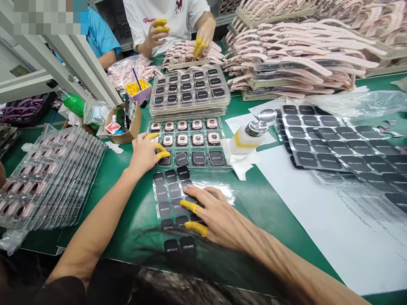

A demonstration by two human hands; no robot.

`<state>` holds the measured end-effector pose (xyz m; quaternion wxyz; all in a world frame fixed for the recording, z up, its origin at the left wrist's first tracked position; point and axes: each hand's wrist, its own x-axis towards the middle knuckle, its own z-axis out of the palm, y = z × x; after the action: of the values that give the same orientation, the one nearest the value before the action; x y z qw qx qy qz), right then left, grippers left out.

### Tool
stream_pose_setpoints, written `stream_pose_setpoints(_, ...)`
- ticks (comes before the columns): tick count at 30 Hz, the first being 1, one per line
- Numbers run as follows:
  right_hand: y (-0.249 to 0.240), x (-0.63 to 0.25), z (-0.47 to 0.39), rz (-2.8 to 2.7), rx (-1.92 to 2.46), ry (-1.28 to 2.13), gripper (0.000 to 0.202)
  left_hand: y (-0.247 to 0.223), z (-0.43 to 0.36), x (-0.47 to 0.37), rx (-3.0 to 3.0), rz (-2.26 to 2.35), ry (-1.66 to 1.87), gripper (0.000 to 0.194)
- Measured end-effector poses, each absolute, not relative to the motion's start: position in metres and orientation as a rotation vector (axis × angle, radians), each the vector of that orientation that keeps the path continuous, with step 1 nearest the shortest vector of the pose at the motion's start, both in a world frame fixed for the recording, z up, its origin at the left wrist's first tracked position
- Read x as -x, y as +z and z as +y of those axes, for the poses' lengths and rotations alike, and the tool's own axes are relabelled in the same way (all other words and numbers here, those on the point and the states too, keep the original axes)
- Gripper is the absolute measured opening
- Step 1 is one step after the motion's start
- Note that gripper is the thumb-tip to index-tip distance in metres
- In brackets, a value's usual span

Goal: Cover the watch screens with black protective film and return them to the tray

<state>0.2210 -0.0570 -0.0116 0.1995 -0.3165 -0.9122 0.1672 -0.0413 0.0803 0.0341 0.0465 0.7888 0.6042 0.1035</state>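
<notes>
My left hand (144, 153), with yellow finger cots, is at the left side of a clear plastic tray (194, 168). Its thumb and index finger are close together on a black-covered watch case (165, 161) in the front-left pocket. Other front-row watch cases (199, 158) carry black covers; those behind are pink with bare round dials (182, 139). My right hand (211, 209), also in yellow finger cots, lies with fingers apart on a sheet of square black stickers (164, 209) printed with white lettering. The hand hides part of the sheet's right side.
A pump bottle (244, 137) stands right of the tray. Behind are stacked filled trays (190, 110) and pink straps (295, 63). More sticker sheets (330, 146) lie right, over white paper (305, 199). Left are stacked watch trays (54, 178) and a cardboard box (133, 123). A co-worker's hands (203, 40) are opposite.
</notes>
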Motion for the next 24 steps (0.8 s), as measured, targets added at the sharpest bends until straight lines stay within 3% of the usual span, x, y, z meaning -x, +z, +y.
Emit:
stream_pose_setpoints(4, -0.013, -0.221, -0.057, -2.506, 0.876, 0.468, 0.044, 0.049, 0.081, 0.054, -2.512, 2.028, 0.413, 0.032)
stream_pose_setpoints(10, -0.010, -0.220, -0.055, -2.536, 0.863, 0.421, 0.042, 0.074, 0.089, 0.096, -2.476, 1.641, -0.202, 0.034)
stream_pose_setpoints(16, -0.011, -0.219, -0.055, -2.510, 0.872, 0.410, 0.035, 0.062, 0.083, 0.101, -2.711, 1.474, -0.276, 0.037)
stream_pose_setpoints(20, -0.011, -0.219, -0.052, -2.421, 0.854, 0.415, 0.031, 0.049, 0.077, 0.100, -2.613, 1.715, 0.001, 0.038)
stream_pose_setpoints(24, -0.001, -0.224, -0.048, -2.148, 0.886, 0.387, 0.027, 0.045, 0.050, 0.059, -2.114, 1.616, 0.880, 0.027)
